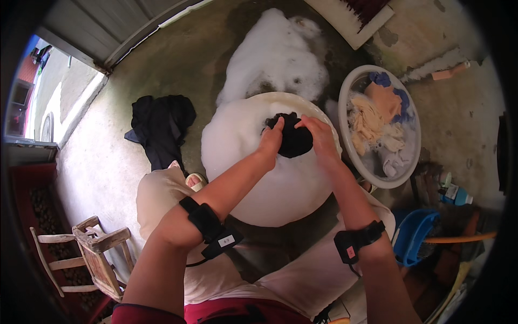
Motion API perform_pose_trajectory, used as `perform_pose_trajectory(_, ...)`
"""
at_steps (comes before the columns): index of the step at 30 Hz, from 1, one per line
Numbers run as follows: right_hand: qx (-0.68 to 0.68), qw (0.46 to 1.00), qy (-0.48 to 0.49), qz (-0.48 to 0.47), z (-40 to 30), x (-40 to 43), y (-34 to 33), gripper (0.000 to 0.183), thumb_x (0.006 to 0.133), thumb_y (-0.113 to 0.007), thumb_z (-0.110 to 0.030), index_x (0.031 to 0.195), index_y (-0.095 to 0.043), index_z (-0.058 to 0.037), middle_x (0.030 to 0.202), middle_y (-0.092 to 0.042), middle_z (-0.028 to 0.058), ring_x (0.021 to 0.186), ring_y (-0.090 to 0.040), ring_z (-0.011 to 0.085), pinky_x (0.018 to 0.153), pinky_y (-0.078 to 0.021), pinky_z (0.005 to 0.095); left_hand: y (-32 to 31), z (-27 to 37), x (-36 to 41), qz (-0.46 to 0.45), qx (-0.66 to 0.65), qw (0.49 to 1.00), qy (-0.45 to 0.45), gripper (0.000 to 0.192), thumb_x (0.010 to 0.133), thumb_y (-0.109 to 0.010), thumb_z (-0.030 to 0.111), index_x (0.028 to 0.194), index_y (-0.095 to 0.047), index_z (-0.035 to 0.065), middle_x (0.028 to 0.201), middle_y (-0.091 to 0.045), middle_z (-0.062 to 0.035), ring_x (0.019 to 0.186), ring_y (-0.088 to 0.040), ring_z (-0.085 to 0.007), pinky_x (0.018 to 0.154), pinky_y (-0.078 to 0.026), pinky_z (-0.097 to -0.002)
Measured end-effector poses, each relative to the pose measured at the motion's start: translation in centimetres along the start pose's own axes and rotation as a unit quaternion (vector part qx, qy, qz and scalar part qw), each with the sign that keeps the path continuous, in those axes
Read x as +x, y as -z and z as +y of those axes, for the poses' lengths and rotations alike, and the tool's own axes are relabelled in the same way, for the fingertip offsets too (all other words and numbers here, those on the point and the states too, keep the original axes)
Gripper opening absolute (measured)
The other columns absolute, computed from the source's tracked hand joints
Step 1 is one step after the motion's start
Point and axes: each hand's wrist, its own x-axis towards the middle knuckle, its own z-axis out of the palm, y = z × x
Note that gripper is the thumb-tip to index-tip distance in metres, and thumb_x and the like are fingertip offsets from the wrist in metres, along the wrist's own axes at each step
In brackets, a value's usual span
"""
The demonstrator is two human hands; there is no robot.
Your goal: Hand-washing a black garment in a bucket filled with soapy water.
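Observation:
Between my two hands I hold a bunched black cloth point(294, 139) over a large round basin point(311, 100) heaped with white suds. My left hand point(272, 139) grips the cloth's left side, thumb on top. On its upper right side, my right hand point(317, 133) has curled fingers against it. The suds point(259, 190) hide the water and whatever lies in the basin. To the right stands a second basin point(344, 121) with beige, blue and pale wet cloths point(367, 121) in it. Dark garments point(162, 125) lie in a heap on the concrete floor at the left.
More foam point(279, 56) is spread on the floor beyond the basin. A wooden chair point(101, 251) is at the lower left. At the right are a blue plastic container point(412, 239), a blue bottle point(459, 196) and a pink-handled brush point(449, 73). A pale board point(360, 34) lies at the top.

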Motion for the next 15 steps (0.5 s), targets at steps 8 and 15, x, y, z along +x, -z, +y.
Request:
perform_pose_trajectory(8, -0.224, 0.966, 0.118, -0.057, 1.7, -0.1, 2.1, 0.015, 0.076, -0.065, -0.013, 0.084, -0.061, -0.0002, 0.070, -0.059, 0.0036, 0.062, -0.051, 0.0087, 0.059, -0.0402, 0.0248, 1.2, 1.2, 0.5, -0.080, -0.221, 0.972, 0.023, 0.047, 0.089, -0.046, 0.041, 0.120, -0.045, 0.0063, 0.118, -0.051, -0.0052, 0.104, -0.050, -0.0176, 0.092, -0.038, -0.0346)
perform_pose_trajectory(15, -0.179, 0.959, 0.071, -0.210, 0.6, -0.4, 2.4, 0.049, 0.069, -0.070, -0.012, 0.111, -0.049, 0.0010, 0.085, -0.061, 0.0123, 0.079, -0.059, 0.0189, 0.075, -0.0441, 0.0310, 0.9, 3.6, -1.4, -0.183, -0.271, 0.945, 0.028, 0.038, 0.079, -0.066, 0.024, 0.108, -0.052, 0.0043, 0.106, -0.058, -0.0088, 0.101, -0.053, -0.0215, 0.093, -0.040, -0.0351)
